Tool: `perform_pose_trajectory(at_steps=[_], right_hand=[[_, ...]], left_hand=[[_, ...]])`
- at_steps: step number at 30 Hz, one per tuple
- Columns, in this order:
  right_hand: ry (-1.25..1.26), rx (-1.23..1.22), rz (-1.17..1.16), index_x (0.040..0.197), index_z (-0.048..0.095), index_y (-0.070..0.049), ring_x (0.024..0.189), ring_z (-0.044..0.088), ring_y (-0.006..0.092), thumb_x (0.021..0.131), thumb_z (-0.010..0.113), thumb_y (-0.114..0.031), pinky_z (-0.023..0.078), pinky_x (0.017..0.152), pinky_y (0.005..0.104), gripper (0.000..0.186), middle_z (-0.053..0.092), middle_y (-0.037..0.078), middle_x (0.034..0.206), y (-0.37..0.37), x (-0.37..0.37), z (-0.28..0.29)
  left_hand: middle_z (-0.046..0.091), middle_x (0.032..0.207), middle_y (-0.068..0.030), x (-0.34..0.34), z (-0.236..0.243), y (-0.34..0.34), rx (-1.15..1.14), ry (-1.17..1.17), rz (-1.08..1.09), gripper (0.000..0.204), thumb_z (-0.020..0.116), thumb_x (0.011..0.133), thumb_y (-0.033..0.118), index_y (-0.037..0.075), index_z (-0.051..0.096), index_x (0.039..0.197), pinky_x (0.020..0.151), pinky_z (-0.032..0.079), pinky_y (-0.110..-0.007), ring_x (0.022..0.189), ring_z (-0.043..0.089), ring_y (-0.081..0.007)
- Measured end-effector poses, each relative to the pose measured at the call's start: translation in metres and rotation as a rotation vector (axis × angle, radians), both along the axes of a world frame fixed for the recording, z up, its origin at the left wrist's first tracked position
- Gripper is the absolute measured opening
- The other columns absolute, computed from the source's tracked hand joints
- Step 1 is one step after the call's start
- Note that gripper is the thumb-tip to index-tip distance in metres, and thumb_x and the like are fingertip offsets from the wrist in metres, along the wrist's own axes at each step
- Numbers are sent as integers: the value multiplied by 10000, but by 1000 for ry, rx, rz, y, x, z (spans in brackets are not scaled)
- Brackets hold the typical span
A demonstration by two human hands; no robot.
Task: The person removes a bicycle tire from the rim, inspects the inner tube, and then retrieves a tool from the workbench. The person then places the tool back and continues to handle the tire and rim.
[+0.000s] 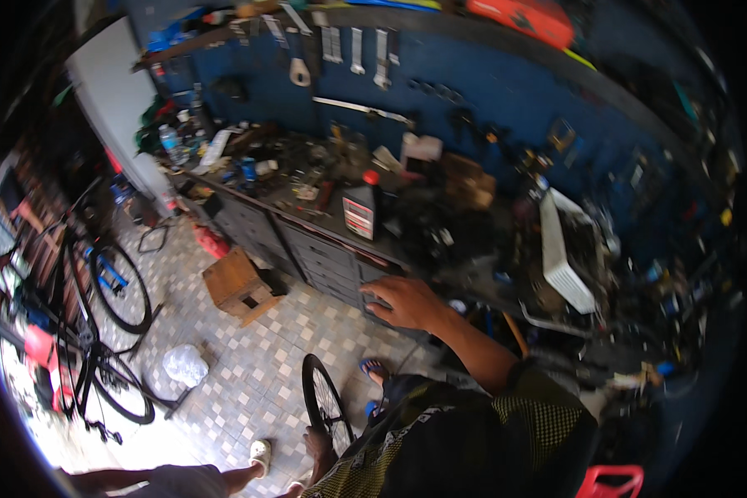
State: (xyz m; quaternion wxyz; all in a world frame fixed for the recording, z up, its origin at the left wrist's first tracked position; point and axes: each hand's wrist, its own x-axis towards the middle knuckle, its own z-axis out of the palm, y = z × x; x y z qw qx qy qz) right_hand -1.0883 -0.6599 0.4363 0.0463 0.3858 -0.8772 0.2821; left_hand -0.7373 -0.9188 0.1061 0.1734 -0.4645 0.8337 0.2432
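Low at my left side stands a bicycle wheel (pixel 322 397) with a black tire, upright over the tiled floor. My left hand (pixel 320 445) grips the wheel near its lower edge; the fingers are partly hidden. My right hand (pixel 405 303) reaches out in front of the workbench drawers (pixel 328 264), fingers apart and slightly bent, holding nothing. Nearest beyond it on the bench is a dark bottle (pixel 362 212) with a red cap and a pale label. Dark cluttered parts (pixel 427 232) lie to the right of the bottle.
Wrenches (pixel 357 51) hang on the blue wall. A white crate (pixel 563 249) sits on the bench's right. On the floor are a wooden box (pixel 238 284) and a plastic bag (pixel 185 365). A bicycle (pixel 79 332) stands left. Another person's clog (pixel 260 455) shows below.
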Motion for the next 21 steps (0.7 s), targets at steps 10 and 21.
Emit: perform_pose_trajectory(at_steps=[10, 21], right_hand=[[-45, -1, -181, 1318, 710, -162, 1001, 744, 293, 975, 751, -294, 602, 846, 426, 370, 764, 70, 1105, 94, 87, -21], [-25, 139, 21, 1578, 478, -131, 980, 760, 360, 923, 788, -311, 609, 847, 489, 747, 762, 164, 1101, 40, -19, -22]], left_hand=[[662, 1164, -280, 38, -2, 14, -40, 83, -101, 305, 605, 998, 269, 61, 596, 1221, 906, 537, -636, 1072, 686, -520], [719, 1162, -253, 50, 23, 22, -43, 94, -54, 379, 684, 945, 338, 64, 695, 1207, 948, 540, -597, 1108, 701, -482]])
